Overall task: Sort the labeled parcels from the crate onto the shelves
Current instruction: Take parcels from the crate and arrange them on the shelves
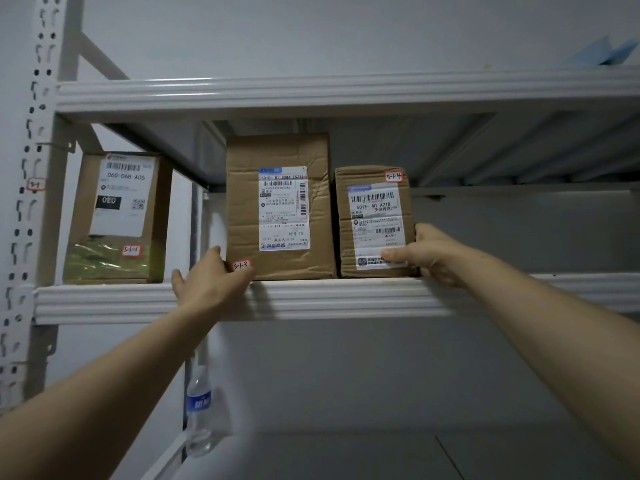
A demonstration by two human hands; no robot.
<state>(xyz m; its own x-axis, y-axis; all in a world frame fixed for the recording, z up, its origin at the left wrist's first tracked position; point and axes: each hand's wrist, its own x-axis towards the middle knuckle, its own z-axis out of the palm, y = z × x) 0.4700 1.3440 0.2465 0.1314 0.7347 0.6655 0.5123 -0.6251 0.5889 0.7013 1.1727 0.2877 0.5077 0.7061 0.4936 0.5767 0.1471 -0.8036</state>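
Three cardboard parcels stand on the white metal shelf (311, 299). The left parcel (117, 220) carries a tag 3-1-1. The tall middle parcel (277, 206) has a red-edged tag 3-1-3 at its lower left corner. The smaller right parcel (374, 220), tagged 3-1-4, stands against the middle one. My left hand (211, 278) touches the middle parcel's lower left corner with straight fingers. My right hand (426, 251) grips the right parcel's lower right corner, thumb across its front label and fingers along its side.
A shelf board (346, 95) runs above the parcels, with blue paper (602, 51) on its far right. The perforated upright (31, 202) stands at the left. A plastic water bottle (198, 417) stands on the lower shelf (346, 455). A gap separates the left and middle parcels.
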